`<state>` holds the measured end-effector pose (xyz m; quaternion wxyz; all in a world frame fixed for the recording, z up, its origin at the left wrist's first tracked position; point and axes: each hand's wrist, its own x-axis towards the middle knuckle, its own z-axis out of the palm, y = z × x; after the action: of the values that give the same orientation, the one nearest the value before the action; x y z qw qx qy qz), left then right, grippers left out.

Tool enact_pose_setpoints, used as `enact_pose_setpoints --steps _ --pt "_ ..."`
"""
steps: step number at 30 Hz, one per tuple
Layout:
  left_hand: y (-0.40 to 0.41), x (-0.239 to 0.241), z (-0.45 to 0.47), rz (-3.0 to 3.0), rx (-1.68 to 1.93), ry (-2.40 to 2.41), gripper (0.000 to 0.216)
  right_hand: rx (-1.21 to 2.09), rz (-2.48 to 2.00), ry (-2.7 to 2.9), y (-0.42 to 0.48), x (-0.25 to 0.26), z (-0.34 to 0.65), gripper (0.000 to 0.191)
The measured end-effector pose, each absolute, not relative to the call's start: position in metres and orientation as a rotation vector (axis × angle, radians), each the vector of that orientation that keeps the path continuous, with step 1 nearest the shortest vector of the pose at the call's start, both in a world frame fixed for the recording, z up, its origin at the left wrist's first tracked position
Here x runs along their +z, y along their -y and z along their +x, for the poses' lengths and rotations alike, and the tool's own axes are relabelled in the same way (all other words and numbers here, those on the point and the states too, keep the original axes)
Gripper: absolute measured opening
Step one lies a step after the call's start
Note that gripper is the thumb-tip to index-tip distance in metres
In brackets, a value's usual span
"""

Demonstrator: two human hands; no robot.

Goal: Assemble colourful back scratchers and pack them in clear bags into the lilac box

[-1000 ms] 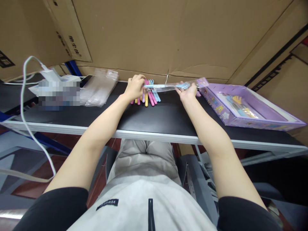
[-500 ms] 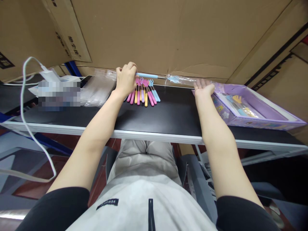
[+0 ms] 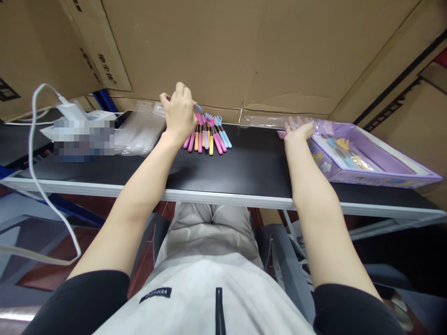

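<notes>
Holding one slim stick with a pale blue handle (image 3: 198, 108), the left hand (image 3: 179, 114) is curled mostly closed, knuckles up, over by the back edge of the black rectangular surface (image 3: 244, 172). Most of that stick is hidden behind the fingers, so I can't really tell which claw head goes with it.

Right hand (image 3: 298, 128) is the other one in play: palm turned up, fingers stretched out and fairly loose, with one long clear plastic sleeve (image 3: 261, 122) running in to the fingers along the back edge. Can't tell how firmly it's gripped, if at all. The sleeve has a purplish printed end (image 3: 324, 126), over against the box.

Between the hands, nearer the left one, there's one fanned row of small claw-headed sticks with coloured handles (image 3: 211, 142), heads toward the back edge. I get roughly eleven: five pink, about three yellow, one lilac, two blue. Some overlap, so the yellows could be off.

One shallow purple printed cardboard box (image 3: 377, 179) sits at the surface's right end. Inside I can make out one yellow claw head (image 3: 344, 143) and some blue in shiny clear packaging (image 3: 363, 164).

Toward the left end: one pile of clear plastic sleeves (image 3: 139, 132), too stacked to count, then one white plug (image 3: 71, 110) on one white cable (image 3: 33, 121), beside one pixelated patch.
</notes>
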<state>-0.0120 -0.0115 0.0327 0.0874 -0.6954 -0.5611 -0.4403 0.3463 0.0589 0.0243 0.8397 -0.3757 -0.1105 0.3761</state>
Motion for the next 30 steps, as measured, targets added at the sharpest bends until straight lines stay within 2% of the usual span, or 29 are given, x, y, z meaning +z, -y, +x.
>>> enact_pose_setpoints --steps 6,10,17,24,30 --pt "0.002 0.023 -0.012 -2.037 -1.296 1.478 0.034 0.784 -0.892 0.335 -0.057 0.024 0.344 0.045" --pt "0.004 0.02 -0.003 -2.142 -1.264 1.439 0.028 0.817 -0.858 0.323 -0.057 0.025 0.342 0.046" --pt "0.022 0.019 0.026 -2.381 -0.713 1.53 0.026 0.841 -0.917 0.468 -0.065 0.024 0.341 0.049" --pt "0.012 0.002 0.035 -2.431 -0.32 1.461 0.028 0.851 -0.985 0.757 -0.081 0.018 0.326 0.031" --pt "0.009 0.005 0.028 -2.501 -0.42 1.492 0.024 0.997 -1.042 0.908 -0.055 0.022 0.291 0.019"
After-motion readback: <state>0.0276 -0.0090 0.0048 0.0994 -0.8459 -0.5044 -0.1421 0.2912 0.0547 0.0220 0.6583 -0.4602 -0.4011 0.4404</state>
